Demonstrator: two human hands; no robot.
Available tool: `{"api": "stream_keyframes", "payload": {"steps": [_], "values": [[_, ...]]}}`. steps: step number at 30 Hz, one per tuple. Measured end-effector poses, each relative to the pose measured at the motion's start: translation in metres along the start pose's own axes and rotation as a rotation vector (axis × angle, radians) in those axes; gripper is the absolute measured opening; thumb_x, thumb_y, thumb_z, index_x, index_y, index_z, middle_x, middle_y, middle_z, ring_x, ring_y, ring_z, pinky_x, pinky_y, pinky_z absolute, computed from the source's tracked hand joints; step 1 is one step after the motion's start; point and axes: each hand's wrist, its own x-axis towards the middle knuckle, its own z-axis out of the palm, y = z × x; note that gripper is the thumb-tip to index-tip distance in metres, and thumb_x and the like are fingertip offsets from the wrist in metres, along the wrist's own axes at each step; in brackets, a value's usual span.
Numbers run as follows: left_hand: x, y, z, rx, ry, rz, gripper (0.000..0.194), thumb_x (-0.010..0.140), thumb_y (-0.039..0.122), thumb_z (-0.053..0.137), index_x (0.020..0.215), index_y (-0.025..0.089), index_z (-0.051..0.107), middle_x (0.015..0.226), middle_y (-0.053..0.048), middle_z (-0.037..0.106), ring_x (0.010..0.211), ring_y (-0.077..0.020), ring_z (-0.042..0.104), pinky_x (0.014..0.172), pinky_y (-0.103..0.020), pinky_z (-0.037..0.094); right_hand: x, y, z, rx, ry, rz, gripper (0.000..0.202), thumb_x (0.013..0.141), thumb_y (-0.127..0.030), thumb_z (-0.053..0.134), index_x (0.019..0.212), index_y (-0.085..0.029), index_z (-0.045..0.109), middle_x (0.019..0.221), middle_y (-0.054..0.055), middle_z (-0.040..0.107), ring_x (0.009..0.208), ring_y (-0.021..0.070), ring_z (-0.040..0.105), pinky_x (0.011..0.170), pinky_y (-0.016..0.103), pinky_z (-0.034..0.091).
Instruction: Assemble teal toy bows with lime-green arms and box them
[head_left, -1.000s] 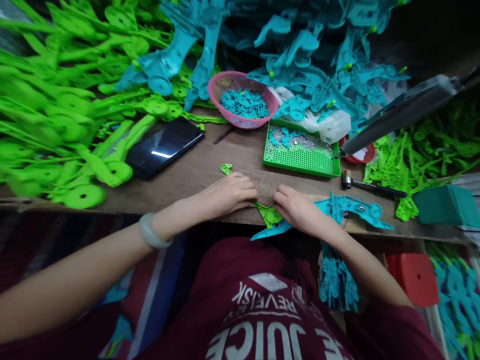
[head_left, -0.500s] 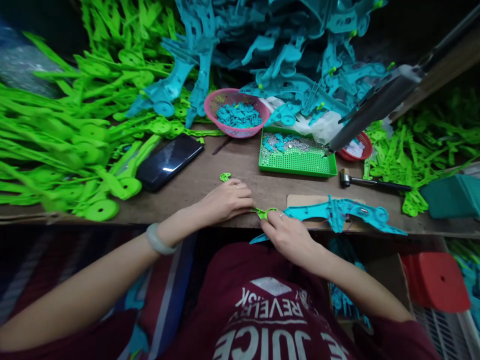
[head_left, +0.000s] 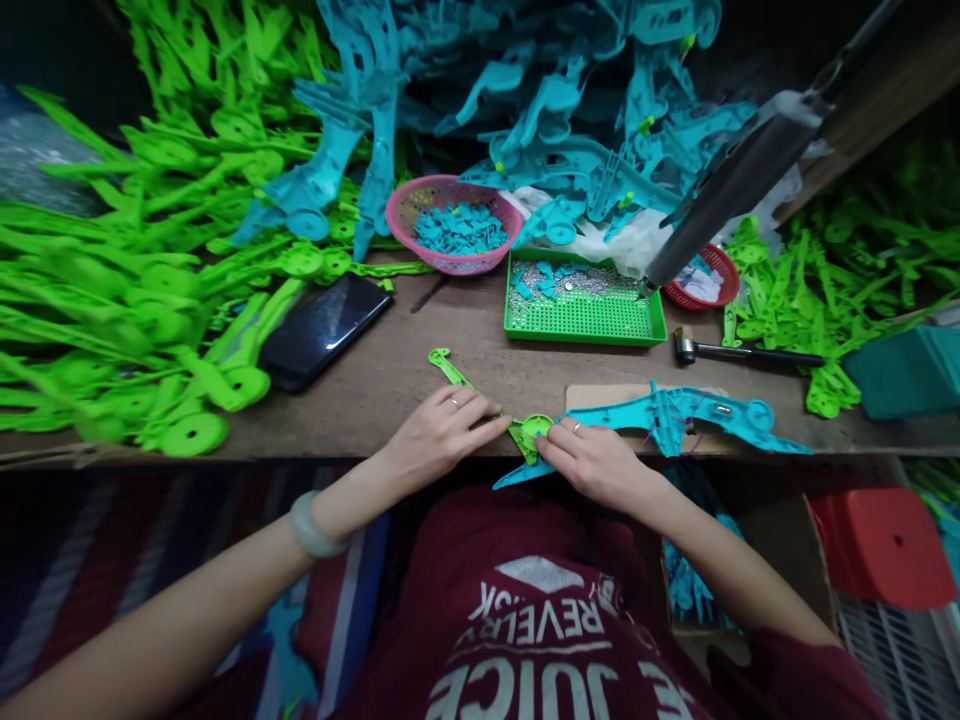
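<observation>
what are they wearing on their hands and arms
Both hands are bare of gloves. Left hand: thin ring, plus a thick pale grey-green bangle at the wrist. Right hand: thin ring. Maroon sleeve on the right arm.

A workshop bench [head_left: 360, 400] heaped with green plastic parts [head_left: 150, 290] and blue plastic parts [head_left: 585, 170], a green tray [head_left: 585, 318] of small metal pieces, a hammer [head_left: 742, 353], a hanging power screwdriver [head_left: 735, 190].

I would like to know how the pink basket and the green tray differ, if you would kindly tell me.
The pink basket is round, while the green tray is rectangular.
The pink basket holds only blue pieces; the green tray also holds small silvery ones.
Both are perforated.
</observation>
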Motion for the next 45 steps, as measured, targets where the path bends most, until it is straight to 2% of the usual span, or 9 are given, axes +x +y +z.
{"api": "stream_keyframes", "payload": {"steps": [5, 9, 13, 19, 27, 32, 36, 40, 45], "values": [[0.003, -0.004, 0.001, -0.044, -0.065, -0.027, 0.022, 0.100, 0.015, 0.049, 0.105, 0.019, 0.069, 0.089, -0.007, 0.071, 0.083, -0.0214, 0.062, 0.078, -0.036, 0.051, 0.008, -0.004, -0.002, 0.063, 0.038, 0.055, 0.022, 0.105, -0.019, 0.041, 0.101, -0.015, 0.063, 0.087, 0.007, 0.062, 0.081, 0.0169, 0.056, 0.063, 0.026, 0.040], [-0.003, 0.001, 0.007, -0.095, 0.062, -0.001, 0.025, 0.101, 0.013, 0.044, 0.114, 0.016, 0.066, 0.100, -0.009, 0.074, 0.091, -0.0207, 0.065, 0.083, -0.034, 0.052, 0.008, -0.003, 0.000, 0.001, 0.064, 0.073, 0.022, 0.103, -0.015, 0.042, 0.097, -0.016, 0.063, 0.085, 0.006, 0.061, 0.080, 0.0174, 0.054, 0.062, 0.027, 0.036], [-0.008, -0.002, 0.012, -0.203, 0.152, -0.108, 0.019, 0.099, 0.014, 0.054, 0.115, 0.014, 0.064, 0.098, -0.008, 0.076, 0.088, -0.0181, 0.068, 0.085, -0.032, 0.050, 0.002, 0.002, 0.003, -0.021, 0.087, 0.093, 0.021, 0.102, -0.013, 0.044, 0.100, -0.016, 0.065, 0.083, 0.006, 0.060, 0.083, 0.0182, 0.053, 0.063, 0.027, 0.036], [0.006, -0.031, 0.001, -0.429, -0.061, -0.154, 0.016, 0.099, 0.030, 0.060, 0.109, 0.020, 0.067, 0.101, -0.004, 0.077, 0.096, -0.0185, 0.070, 0.098, -0.038, 0.043, 0.000, 0.004, 0.007, -0.005, 0.092, 0.118, 0.024, 0.101, -0.012, 0.042, 0.100, -0.015, 0.066, 0.085, 0.007, 0.060, 0.082, 0.0183, 0.053, 0.064, 0.027, 0.037], [0.018, -0.045, 0.000, -0.648, -0.194, -0.188, 0.018, 0.099, 0.034, 0.059, 0.100, 0.019, 0.069, 0.090, -0.004, 0.075, 0.089, -0.0177, 0.066, 0.087, -0.033, 0.049, -0.002, 0.004, 0.009, 0.014, 0.083, 0.122, 0.027, 0.100, -0.011, 0.044, 0.115, -0.015, 0.065, 0.087, 0.008, 0.061, 0.085, 0.0187, 0.053, 0.065, 0.026, 0.039], [0.015, -0.044, 0.001, -0.525, -0.148, -0.061, 0.017, 0.102, 0.030, 0.054, 0.101, 0.020, 0.068, 0.090, -0.003, 0.077, 0.083, -0.0153, 0.069, 0.089, -0.033, 0.048, 0.002, 0.003, 0.007, -0.008, 0.103, 0.125, 0.024, 0.100, -0.012, 0.045, 0.108, -0.015, 0.067, 0.086, 0.008, 0.061, 0.083, 0.0188, 0.053, 0.062, 0.027, 0.037], [0.005, -0.041, 0.002, -0.421, -0.081, 0.080, 0.027, 0.104, 0.016, 0.043, 0.115, 0.022, 0.067, 0.105, -0.005, 0.079, 0.096, -0.0148, 0.073, 0.096, -0.034, 0.049, 0.006, 0.004, 0.008, 0.010, 0.049, 0.147, 0.022, 0.100, -0.011, 0.046, 0.108, -0.016, 0.066, 0.090, 0.008, 0.062, 0.082, 0.0185, 0.053, 0.062, 0.027, 0.036], [-0.009, -0.041, 0.008, -0.431, -0.080, 0.107, 0.033, 0.105, 0.015, 0.039, 0.124, 0.022, 0.065, 0.119, -0.010, 0.076, 0.111, -0.0169, 0.071, 0.102, -0.039, 0.051, 0.007, 0.005, 0.010, 0.030, 0.015, 0.160, 0.018, 0.099, -0.012, 0.049, 0.107, -0.016, 0.065, 0.091, 0.008, 0.062, 0.081, 0.0179, 0.054, 0.062, 0.027, 0.035], [-0.026, -0.046, 0.026, -0.465, -0.004, 0.090, 0.036, 0.106, 0.018, 0.036, 0.128, 0.023, 0.064, 0.121, -0.011, 0.075, 0.115, -0.0185, 0.071, 0.104, -0.043, 0.051, 0.007, 0.005, 0.012, 0.039, 0.018, 0.177, 0.020, 0.101, -0.014, 0.047, 0.109, -0.016, 0.064, 0.090, 0.007, 0.061, 0.081, 0.0182, 0.054, 0.061, 0.028, 0.033]]}}
